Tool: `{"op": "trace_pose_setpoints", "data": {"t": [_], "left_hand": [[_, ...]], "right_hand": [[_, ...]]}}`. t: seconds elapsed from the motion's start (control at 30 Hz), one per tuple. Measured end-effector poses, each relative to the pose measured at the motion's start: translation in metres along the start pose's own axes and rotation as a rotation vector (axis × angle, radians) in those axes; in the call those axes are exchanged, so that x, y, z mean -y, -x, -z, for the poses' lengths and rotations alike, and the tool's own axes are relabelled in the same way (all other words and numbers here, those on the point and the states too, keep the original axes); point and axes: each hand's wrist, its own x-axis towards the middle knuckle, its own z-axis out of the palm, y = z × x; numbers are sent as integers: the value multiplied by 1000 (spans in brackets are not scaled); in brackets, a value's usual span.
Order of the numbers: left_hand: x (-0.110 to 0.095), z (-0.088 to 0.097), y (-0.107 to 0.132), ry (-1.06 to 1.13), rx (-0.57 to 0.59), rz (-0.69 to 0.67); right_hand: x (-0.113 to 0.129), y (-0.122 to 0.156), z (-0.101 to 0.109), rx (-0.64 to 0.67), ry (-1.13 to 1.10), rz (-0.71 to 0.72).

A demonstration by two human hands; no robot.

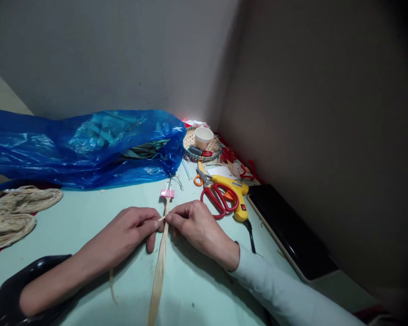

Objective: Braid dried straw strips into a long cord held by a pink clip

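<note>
A pink binder clip [167, 194] grips the top of a pale braid of dried plant fibre [167, 206]. Just below it, my left hand [136, 226] pinches a thin strand from the left side. From the right, my right hand [193, 222] closes thumb and finger on the strands at the same spot, almost touching the left. One long flat fibre strip [159, 271] hangs from between the hands toward the table's near edge. A loose strand end [112, 285] shows beneath my left forearm.
A blue plastic bag [88, 149] of strips lies at the back. Red-handled scissors [221, 199] and a yellow glue gun [240, 194] sit right, beside a dark tablet-like slab [289, 231]. Woven soles [13, 222] lie left; a round basket [214, 156] holds a paper cup [203, 137].
</note>
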Motion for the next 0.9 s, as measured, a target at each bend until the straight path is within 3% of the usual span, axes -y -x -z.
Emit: {"op": "trace_pose_setpoints", "data": {"t": [0.1,0.2,0.37,0.47,0.57,0.73,0.9], "left_hand": [[-8,-3,9,-224,-96,-10],[-14,-19,21,-459,-196,-88],[-7,-52,34,-829,-142,-366],[-5,-59,34,-925,-99,-418],[-10,-49,31,-792,-105,-341],[-14,-14,18,-420,-305,-114],[-6,-12,3,233,-36,-23]], "right_hand": [[-3,1,-4,-18,-31,-8],[-4,2,-6,-30,-77,-13],[3,4,-3,12,-186,-63],[8,5,-2,58,-280,-114],[9,5,-2,45,-300,-125],[7,6,0,37,-363,-118],[1,5,-3,101,-509,-118]]}}
